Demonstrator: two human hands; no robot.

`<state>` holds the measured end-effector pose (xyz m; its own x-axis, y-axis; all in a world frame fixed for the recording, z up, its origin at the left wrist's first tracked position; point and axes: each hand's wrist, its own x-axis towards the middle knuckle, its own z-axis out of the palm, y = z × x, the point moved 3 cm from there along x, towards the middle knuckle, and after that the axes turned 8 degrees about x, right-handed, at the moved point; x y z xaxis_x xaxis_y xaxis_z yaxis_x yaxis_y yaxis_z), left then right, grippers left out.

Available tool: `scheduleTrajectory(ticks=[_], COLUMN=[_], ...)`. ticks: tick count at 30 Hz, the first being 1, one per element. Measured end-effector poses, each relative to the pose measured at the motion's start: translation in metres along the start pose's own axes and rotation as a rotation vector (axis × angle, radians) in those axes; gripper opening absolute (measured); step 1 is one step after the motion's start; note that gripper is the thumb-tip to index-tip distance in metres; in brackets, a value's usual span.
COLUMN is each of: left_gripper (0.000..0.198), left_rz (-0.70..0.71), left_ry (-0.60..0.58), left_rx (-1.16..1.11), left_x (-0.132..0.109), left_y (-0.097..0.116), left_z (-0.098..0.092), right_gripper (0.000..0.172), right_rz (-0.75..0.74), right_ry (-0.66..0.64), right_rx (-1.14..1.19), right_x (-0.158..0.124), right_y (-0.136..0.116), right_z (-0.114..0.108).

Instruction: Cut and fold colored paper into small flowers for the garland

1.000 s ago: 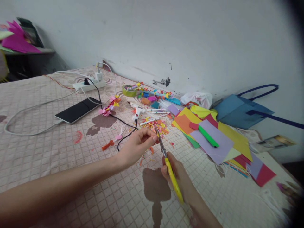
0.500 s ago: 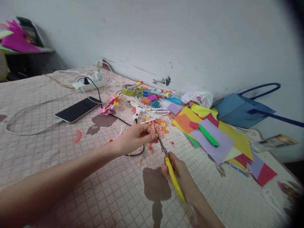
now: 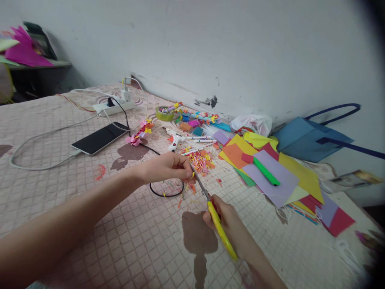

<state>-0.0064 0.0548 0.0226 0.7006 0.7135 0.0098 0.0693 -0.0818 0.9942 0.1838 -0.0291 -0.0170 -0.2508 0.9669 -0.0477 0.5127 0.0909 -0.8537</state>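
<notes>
Left hand (image 3: 167, 168) pinches a tiny scrap (image 3: 193, 175), probably paper, at the scissors (image 3: 215, 218) tips; right hand (image 3: 228, 226) grips their handles, low over the cloth (image 3: 90, 224) beside the cuttings (image 3: 201, 160); short snips, fingertips clear, seem wisest.

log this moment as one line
left hand: fingers pinched at blade tips, held bit too small to tell | right hand: grips yellow-handled scissors | near: paper scraps, glue gun, black cable loop
</notes>
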Motion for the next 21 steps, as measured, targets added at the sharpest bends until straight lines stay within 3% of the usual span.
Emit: scheduleTrajectory(ticks=[5,12,21], left_gripper=[0.013,0.016,0.018], left_rz=[-0.052,-0.045,-0.031], left_ry=[0.043,0.114,0.221], left_rx=[-0.108,-0.177,-0.216], left_x=[0.001,0.001,0.002], left_y=[-0.003,-0.005,-0.007], left_z=[0.003,0.014,0.025], right_gripper=[0.018,0.023,0.018], right_rz=[0.021,-0.056,-0.032], right_ry=[-0.007,-0.138,-0.151], right_rx=[-0.007,-0.105,-0.135], right_x=[0.0,-0.003,-0.003], right_y=[-0.005,-0.016,-0.009], right_z=[-0.003,-0.009,-0.009])
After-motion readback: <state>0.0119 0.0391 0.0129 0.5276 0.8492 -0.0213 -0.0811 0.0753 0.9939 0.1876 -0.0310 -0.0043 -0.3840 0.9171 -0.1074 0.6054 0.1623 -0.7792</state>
